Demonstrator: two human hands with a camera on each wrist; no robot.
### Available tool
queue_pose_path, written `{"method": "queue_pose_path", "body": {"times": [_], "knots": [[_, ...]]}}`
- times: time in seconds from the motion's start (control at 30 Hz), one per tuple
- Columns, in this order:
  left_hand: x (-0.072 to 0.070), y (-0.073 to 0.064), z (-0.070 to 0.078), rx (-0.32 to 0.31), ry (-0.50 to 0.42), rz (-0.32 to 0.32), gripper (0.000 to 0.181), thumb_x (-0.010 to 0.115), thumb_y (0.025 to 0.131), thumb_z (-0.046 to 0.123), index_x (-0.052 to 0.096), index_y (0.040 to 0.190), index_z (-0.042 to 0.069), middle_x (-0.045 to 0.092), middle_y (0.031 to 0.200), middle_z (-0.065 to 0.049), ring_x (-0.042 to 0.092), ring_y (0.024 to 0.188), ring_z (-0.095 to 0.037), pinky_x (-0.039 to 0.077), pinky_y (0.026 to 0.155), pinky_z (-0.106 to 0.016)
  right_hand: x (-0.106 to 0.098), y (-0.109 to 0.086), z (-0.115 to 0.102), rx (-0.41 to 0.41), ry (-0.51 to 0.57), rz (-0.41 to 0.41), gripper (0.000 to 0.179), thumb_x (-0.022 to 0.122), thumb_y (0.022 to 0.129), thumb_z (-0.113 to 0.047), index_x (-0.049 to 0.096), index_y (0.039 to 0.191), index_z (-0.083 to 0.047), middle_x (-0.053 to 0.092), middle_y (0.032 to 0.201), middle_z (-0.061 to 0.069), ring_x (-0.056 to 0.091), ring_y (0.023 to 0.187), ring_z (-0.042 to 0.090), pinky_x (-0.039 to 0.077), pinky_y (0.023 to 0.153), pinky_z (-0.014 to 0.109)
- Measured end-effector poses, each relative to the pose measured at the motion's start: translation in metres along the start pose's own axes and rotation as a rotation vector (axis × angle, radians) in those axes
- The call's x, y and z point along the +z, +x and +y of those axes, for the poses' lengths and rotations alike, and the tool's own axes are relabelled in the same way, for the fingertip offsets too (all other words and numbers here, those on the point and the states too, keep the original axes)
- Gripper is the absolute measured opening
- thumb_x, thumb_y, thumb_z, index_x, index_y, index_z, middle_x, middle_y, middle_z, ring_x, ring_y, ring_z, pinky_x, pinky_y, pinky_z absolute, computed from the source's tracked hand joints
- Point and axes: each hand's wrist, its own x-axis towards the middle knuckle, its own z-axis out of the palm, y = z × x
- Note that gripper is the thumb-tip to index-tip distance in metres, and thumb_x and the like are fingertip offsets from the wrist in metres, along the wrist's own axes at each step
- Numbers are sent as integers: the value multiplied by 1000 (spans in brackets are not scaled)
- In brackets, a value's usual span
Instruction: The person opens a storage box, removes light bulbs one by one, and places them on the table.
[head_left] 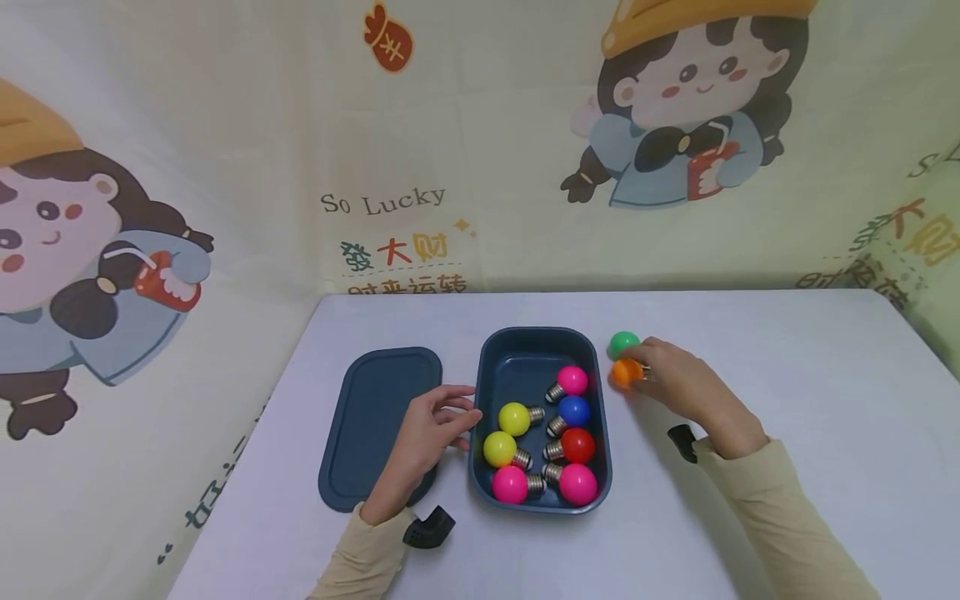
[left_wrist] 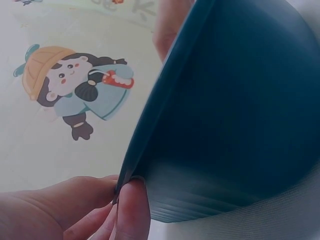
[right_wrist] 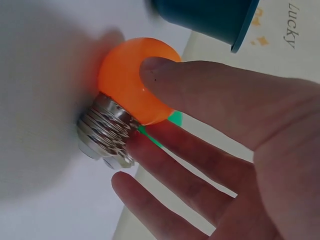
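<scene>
Thumb and fingers of my right hand (head_left: 671, 383) pinch an orange light bulb (head_left: 625, 374) to the right of the dark blue box (head_left: 606, 467). In the right wrist view, the thumb presses on the orange globe (right_wrist: 135, 75), and its silver screw base (right_wrist: 107, 127) points away. A green light bulb (head_left: 622, 343) lies just behind it, partly hidden by the hand. My left hand (head_left: 431, 429) grips the box's left rim, which the left wrist view shows between thumb and fingers. Inside the box lie several bulbs, among them a blue bulb (head_left: 574, 412) and a red bulb (head_left: 578, 446).
A dark blue lid (head_left: 375, 417) lies flat left of the box, partly under the left forearm. Two yellow bulbs, one of them a front yellow bulb (head_left: 499, 448), and three pink bulbs also lie in the box. A printed cloth (head_left: 517, 167) hangs behind the white table (head_left: 810, 400).
</scene>
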Motion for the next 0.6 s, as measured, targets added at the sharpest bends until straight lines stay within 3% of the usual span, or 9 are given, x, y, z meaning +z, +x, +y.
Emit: {"method": "queue_pose_path", "body": {"times": [0.13,0.6], "knots": [[0,0,1,-2,0,3,38,76,87,11,66,123,4,66,100,-14,69,78,-21,61,60,-31,-4,-1,-3,2,11,-2,38,79,84,-10,68,119,-2,66,104,13,62,95,32,56,85,54],[-1,1,-1,5,-2,1,38,76,87,10,66,123,3,66,100,-15,69,76,-20,61,60,-31,-14,-1,-23,-68,-45,54,34,76,82,3,70,115,-1,65,109,18,61,102,35,56,87,53]]}}
